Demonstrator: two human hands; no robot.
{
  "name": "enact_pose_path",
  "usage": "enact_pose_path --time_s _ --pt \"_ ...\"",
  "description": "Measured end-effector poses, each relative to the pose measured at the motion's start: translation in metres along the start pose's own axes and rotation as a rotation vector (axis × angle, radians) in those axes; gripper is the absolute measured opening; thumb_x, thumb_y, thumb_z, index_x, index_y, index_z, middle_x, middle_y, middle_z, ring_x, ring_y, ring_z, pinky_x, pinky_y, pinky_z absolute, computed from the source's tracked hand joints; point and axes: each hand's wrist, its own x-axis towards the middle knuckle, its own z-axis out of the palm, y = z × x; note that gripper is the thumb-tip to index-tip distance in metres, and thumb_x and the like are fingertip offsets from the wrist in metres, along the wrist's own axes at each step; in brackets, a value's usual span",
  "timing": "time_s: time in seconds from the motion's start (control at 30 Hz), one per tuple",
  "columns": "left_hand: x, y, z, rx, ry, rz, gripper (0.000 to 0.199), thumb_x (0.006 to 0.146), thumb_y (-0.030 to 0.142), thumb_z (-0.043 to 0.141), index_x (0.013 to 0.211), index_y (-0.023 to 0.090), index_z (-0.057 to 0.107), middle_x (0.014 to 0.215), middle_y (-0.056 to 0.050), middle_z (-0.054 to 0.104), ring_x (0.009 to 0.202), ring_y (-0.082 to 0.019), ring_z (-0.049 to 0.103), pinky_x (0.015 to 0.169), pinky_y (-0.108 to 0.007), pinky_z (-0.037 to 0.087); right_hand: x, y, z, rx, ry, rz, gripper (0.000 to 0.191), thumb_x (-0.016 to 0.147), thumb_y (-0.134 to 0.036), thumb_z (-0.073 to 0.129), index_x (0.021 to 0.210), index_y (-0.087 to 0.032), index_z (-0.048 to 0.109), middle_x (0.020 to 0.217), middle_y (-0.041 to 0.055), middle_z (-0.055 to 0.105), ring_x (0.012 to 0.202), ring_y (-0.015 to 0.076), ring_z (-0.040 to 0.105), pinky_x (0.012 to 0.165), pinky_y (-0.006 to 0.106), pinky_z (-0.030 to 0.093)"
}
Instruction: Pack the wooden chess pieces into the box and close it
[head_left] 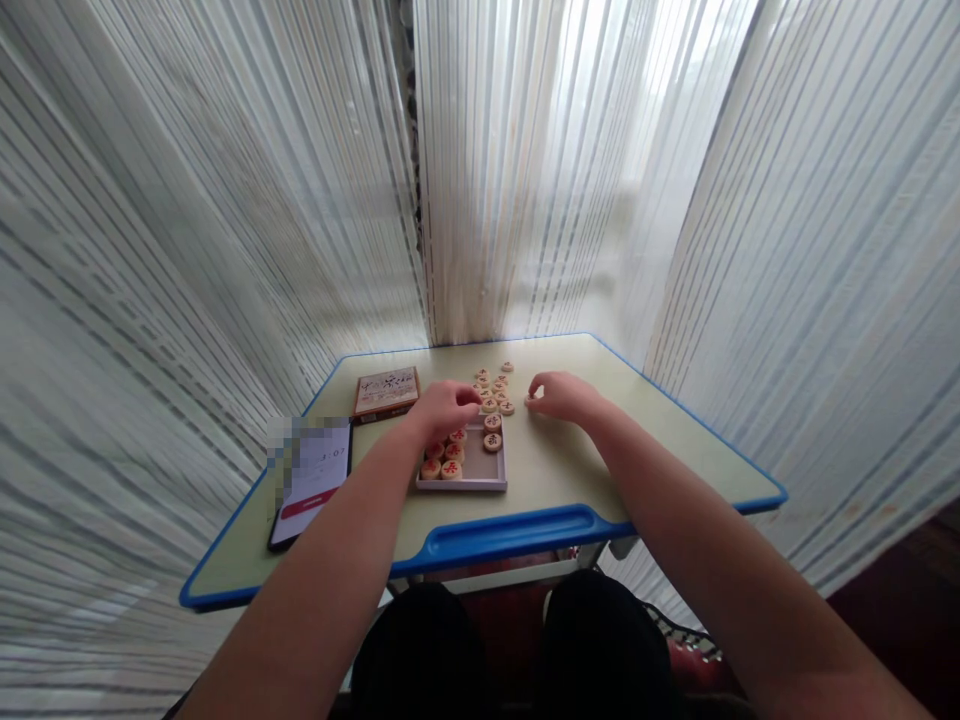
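My right hand [559, 395] rests at the table with thumb and fingers closed on a round xiangqi piece [529, 400], whose edge just shows. Over the back edge of a shallow white box tray [466, 485] is my left hand [448, 405], fingers pinched together; whatever they hold is hidden. Inside the tray, several red-marked xiangqi pieces [451, 470] sit along the left side, partly covered by my left hand. Two dark-marked xiangqi pieces [492, 442] line its right side. Between my hands and beyond the tray lie several loose xiangqi pieces [500, 384], some dark-marked.
A printed cardboard box [386, 392] lies behind and left of the tray. Left of my forearm is a phone [315, 480] with a lit screen. The pale table [660, 440] has a raised blue edge [517, 530]. Striped curtains [495, 200] hang close around it.
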Motion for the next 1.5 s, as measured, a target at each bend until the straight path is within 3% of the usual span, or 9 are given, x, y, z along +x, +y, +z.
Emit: enact_pose_path --time_s 0.5,0.9,1.23,1.5 --pt "0.001 -0.002 0.002 0.001 0.006 0.021 0.028 0.066 0.026 0.048 0.079 0.016 0.070 0.081 -0.002 0.069 0.078 -0.017 0.060 0.074 -0.025 0.045 0.005 0.002 0.003 0.022 0.026 0.000 0.035 0.069 -0.040 0.055 0.096 -0.022 0.066 0.091 0.0072 0.066 0.079 0.0199 0.058 0.057 0.025 0.039" --pt "0.004 -0.007 0.006 0.061 -0.018 0.026 0.033 0.070 0.026 0.039 0.077 0.015 0.069 0.076 -0.003 0.068 0.072 -0.016 0.057 0.068 -0.025 0.042 0.004 0.003 0.003 0.030 -0.027 -0.026 0.037 0.070 -0.044 0.054 0.099 -0.023 0.064 0.091 0.0066 0.065 0.079 0.0201 0.057 0.060 0.026 0.039" --pt "0.002 -0.004 0.006 0.071 -0.051 0.006 0.037 0.073 0.040 0.041 0.069 0.013 0.066 0.056 0.001 0.055 0.060 -0.014 0.048 0.056 -0.023 0.035 -0.004 -0.006 0.000 0.062 -0.128 -0.148 0.033 0.065 -0.031 0.058 0.097 -0.023 0.065 0.080 0.0033 0.064 0.068 0.0155 0.057 0.054 0.023 0.037" --pt "0.000 -0.004 0.005 0.081 -0.069 0.012 0.034 0.069 0.039 0.048 0.074 0.012 0.069 0.056 0.001 0.056 0.056 -0.012 0.047 0.052 -0.023 0.033 -0.007 -0.008 -0.002 0.077 -0.163 -0.163 0.037 0.065 -0.028 0.056 0.101 -0.024 0.064 0.078 0.0031 0.064 0.065 0.0152 0.055 0.056 0.024 0.038"
